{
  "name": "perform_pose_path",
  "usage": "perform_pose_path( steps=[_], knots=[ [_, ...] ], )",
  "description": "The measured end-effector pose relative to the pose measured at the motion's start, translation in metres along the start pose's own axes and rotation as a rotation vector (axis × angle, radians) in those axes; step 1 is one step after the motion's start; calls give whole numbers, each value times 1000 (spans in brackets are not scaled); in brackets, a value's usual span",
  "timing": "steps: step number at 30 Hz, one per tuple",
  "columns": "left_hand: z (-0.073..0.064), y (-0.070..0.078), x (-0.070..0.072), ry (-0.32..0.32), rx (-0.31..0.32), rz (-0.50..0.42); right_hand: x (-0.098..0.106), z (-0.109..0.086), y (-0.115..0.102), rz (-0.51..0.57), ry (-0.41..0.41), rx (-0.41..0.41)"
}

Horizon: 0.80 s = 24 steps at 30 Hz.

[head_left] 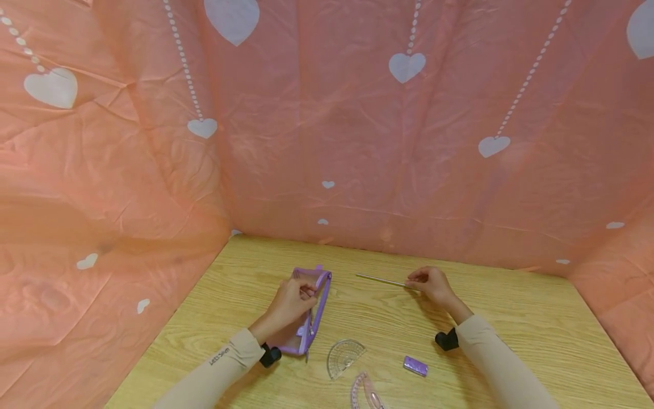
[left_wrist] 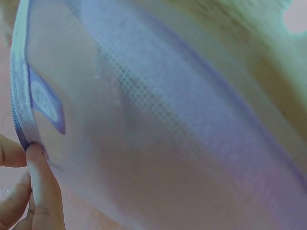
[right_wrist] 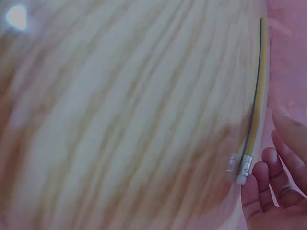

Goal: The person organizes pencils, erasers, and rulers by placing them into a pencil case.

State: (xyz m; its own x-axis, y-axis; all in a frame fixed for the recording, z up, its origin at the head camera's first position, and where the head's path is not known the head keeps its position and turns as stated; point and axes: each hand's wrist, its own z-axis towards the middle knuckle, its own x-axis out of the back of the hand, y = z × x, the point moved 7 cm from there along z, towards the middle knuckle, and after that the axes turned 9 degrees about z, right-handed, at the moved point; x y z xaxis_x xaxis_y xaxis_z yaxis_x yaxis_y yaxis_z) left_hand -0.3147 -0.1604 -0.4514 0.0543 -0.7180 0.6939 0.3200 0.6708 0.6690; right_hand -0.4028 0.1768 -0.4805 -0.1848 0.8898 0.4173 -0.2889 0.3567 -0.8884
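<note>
My left hand [head_left: 290,302] is over a purple-edged, see-through pencil case [head_left: 288,350] on the table. In the left wrist view its thumb and finger pinch the zippered edge [left_wrist: 21,96], beside a small purple label [left_wrist: 47,101]. At the right, a yellow pencil [head_left: 380,279] with a dark stripe points away to the left. My right hand [head_left: 433,285] is beside its eraser end. In the right wrist view the loosely bent fingers [right_wrist: 271,179] lie alongside the metal ferrule [right_wrist: 245,165], not wrapped round it; whether they touch is unclear.
Nearer the front lie a clear protractor [head_left: 339,358], a pinkish curved ruler piece [head_left: 369,395] and a small purple block [head_left: 415,366]. Pink cloth [head_left: 357,170] with white hearts hangs along the back and sides of the wood-grain table [head_left: 511,318].
</note>
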Motion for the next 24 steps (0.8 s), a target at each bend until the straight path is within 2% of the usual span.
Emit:
perform_pose_path(
  steps=[9,16,24],
  knots=[
    [0,-2,-2,-13,7,4,1,0,8,-21,4,26],
    [0,0,-3,-12,6,7,2,-2,14,-29,4,8],
    [0,-1,-3,-15,15,-1,-2,-5,16,-64,-27,14]
  ],
)
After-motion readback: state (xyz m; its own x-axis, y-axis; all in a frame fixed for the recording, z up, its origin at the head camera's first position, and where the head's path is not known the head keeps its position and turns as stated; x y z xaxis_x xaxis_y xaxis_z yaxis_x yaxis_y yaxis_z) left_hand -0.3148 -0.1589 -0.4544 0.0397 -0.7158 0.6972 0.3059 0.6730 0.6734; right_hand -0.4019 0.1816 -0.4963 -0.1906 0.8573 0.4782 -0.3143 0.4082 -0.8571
